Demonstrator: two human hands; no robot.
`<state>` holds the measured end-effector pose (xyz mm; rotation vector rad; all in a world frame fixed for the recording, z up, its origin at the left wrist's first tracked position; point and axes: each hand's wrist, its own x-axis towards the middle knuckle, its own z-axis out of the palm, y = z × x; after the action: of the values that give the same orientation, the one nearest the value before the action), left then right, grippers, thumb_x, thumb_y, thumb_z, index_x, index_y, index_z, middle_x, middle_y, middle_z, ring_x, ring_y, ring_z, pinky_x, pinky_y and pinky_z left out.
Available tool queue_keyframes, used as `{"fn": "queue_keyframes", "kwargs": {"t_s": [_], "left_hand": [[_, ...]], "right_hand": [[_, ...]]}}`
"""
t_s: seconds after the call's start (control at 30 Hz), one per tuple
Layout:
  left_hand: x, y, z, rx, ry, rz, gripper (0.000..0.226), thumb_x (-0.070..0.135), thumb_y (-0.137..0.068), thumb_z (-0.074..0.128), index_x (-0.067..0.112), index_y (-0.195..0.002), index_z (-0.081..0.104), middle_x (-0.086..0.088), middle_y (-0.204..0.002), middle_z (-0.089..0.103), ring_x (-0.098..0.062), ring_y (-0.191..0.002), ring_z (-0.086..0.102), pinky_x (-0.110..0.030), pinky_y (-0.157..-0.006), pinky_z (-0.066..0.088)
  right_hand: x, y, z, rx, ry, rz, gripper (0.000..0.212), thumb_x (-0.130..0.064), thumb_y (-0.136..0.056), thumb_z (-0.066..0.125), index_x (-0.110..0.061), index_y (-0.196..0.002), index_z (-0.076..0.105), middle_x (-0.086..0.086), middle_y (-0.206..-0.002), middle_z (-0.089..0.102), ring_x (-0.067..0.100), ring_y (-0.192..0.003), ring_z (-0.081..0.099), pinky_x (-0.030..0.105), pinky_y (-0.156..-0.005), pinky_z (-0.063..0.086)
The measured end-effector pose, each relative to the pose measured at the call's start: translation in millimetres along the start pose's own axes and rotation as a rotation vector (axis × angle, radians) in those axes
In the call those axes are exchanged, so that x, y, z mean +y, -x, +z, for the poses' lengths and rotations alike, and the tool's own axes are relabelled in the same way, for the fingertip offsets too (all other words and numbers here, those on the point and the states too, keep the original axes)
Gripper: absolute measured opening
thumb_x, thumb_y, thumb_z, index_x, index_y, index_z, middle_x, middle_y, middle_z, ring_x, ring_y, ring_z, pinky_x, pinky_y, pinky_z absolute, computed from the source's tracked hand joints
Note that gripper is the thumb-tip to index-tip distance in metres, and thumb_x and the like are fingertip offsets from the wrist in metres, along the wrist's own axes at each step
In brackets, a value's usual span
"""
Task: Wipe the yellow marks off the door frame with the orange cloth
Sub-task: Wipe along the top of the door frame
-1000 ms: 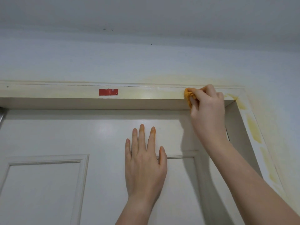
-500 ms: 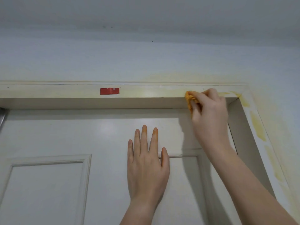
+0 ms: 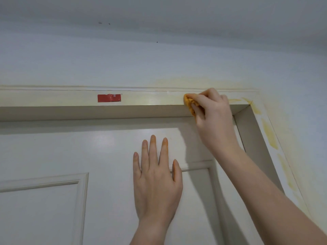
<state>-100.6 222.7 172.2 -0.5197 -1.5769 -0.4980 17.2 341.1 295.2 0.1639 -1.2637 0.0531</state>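
Observation:
My right hand is raised to the top bar of the white door frame and grips a bunched orange cloth, pressed against the frame's front face near its right end. Yellow marks run in patches down the frame's right upright, and a short yellow streak lies just right of my hand by the corner. My left hand rests flat on the white door, fingers spread and stained orange at the tips, holding nothing.
A strip of red tape is stuck on the top bar to the left. Faint yellow staining spreads over the wall above the bar and beside the right upright. The door has raised panel mouldings. The ceiling lies close above.
My right hand and the cloth have slid slightly left along the top bar, uncovering the yellow streak by the corner. The left hand has stayed flat on the door.

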Motion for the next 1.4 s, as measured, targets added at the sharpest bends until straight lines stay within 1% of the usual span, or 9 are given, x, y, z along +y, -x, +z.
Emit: {"fn": "queue_keyframes", "kwargs": {"t_s": [0.23, 0.43, 0.6, 0.67, 0.77, 0.87, 1.1, 1.23, 1.4], "left_hand": [[-1, 2, 1, 0.006, 0.035, -0.009, 0.069, 0.054, -0.109, 0.025, 0.031, -0.174, 0.018, 0.001, -0.184, 0.009, -0.019, -0.171, -0.002, -0.051, -0.138, 0.013], [2, -1, 1, 0.029, 0.013, -0.042, 0.068, 0.05, -0.108, 0.03, 0.028, -0.173, 0.025, -0.002, -0.183, 0.015, -0.021, -0.171, 0.005, -0.05, -0.138, 0.015], [0, 1, 0, 0.036, 0.033, -0.064, 0.068, 0.05, -0.109, 0.03, 0.03, -0.173, 0.022, 0.001, -0.184, 0.01, -0.017, -0.171, -0.001, -0.045, -0.139, 0.009], [-5, 4, -1, 0.04, 0.056, -0.069, 0.067, 0.051, -0.109, 0.03, 0.033, -0.173, 0.021, 0.004, -0.184, 0.008, -0.014, -0.17, -0.005, -0.043, -0.139, 0.008], [-13, 4, -2, 0.038, 0.097, -0.094, 0.067, 0.054, -0.109, 0.028, 0.038, -0.173, 0.016, 0.009, -0.184, 0.0, -0.009, -0.168, -0.015, -0.041, -0.139, 0.003], [-15, 3, -3, 0.055, 0.104, -0.114, 0.066, 0.052, -0.109, 0.029, 0.038, -0.173, 0.018, 0.008, -0.184, 0.003, -0.01, -0.169, -0.012, -0.041, -0.139, 0.004], [-16, 4, -4, 0.051, 0.08, -0.131, 0.066, 0.048, -0.107, 0.029, 0.034, -0.171, 0.023, 0.003, -0.183, 0.012, -0.016, -0.17, -0.003, -0.043, -0.139, 0.007], [-14, 6, -3, 0.091, 0.096, -0.138, 0.065, 0.05, -0.107, 0.026, 0.035, -0.171, 0.026, 0.005, -0.182, 0.015, -0.018, -0.17, 0.005, -0.045, -0.138, 0.011], [-12, 11, -1, 0.078, 0.087, -0.139, 0.064, 0.05, -0.109, 0.026, 0.036, -0.172, 0.023, 0.004, -0.183, 0.012, -0.018, -0.171, 0.002, -0.046, -0.139, 0.01]], "right_hand": [[30, 18, -14, 0.093, 0.021, 0.177, 0.03, -0.009, -0.102, 0.062, -0.022, -0.125, 0.076, -0.006, -0.104, 0.057, 0.031, -0.098, 0.053, 0.029, -0.08, 0.039], [-10, 5, 19, 0.114, -0.088, -0.013, 0.026, -0.004, -0.096, 0.069, -0.018, -0.116, 0.079, 0.0, -0.101, 0.065, 0.031, -0.089, 0.052, 0.023, -0.082, 0.034], [-3, 8, 22, 0.119, -0.064, -0.163, 0.03, -0.002, -0.096, 0.071, -0.018, -0.12, 0.078, 0.0, -0.106, 0.067, 0.033, -0.088, 0.054, 0.029, -0.085, 0.04], [27, 11, 7, 0.137, -0.052, -0.072, 0.029, -0.008, -0.098, 0.071, -0.021, -0.124, 0.077, 0.0, -0.107, 0.066, 0.033, -0.094, 0.054, 0.033, -0.089, 0.045], [51, 18, -8, 0.161, -0.075, 0.078, 0.026, -0.016, -0.102, 0.067, -0.022, -0.125, 0.077, -0.001, -0.108, 0.064, 0.031, -0.101, 0.052, 0.019, -0.088, 0.039], [32, 13, 3, 0.149, -0.097, 0.079, 0.026, -0.011, -0.099, 0.07, -0.02, -0.122, 0.078, 0.0, -0.106, 0.065, 0.032, -0.098, 0.052, 0.024, -0.087, 0.038], [-56, 10, 53, 0.056, -0.18, -0.17, 0.046, 0.011, -0.085, 0.075, -0.018, -0.12, 0.076, -0.004, -0.108, 0.067, 0.027, -0.09, 0.048, 0.036, -0.079, 0.048], [-27, 9, 35, 0.047, -0.129, -0.144, 0.052, 0.013, -0.083, 0.072, -0.02, -0.123, 0.074, -0.004, -0.111, 0.067, 0.027, -0.09, 0.048, 0.033, -0.082, 0.044], [46, 11, -10, 0.116, -0.032, 0.076, 0.036, 0.001, -0.095, 0.065, -0.02, -0.122, 0.076, 0.001, -0.11, 0.067, 0.031, -0.095, 0.051, 0.026, -0.084, 0.037]]}}
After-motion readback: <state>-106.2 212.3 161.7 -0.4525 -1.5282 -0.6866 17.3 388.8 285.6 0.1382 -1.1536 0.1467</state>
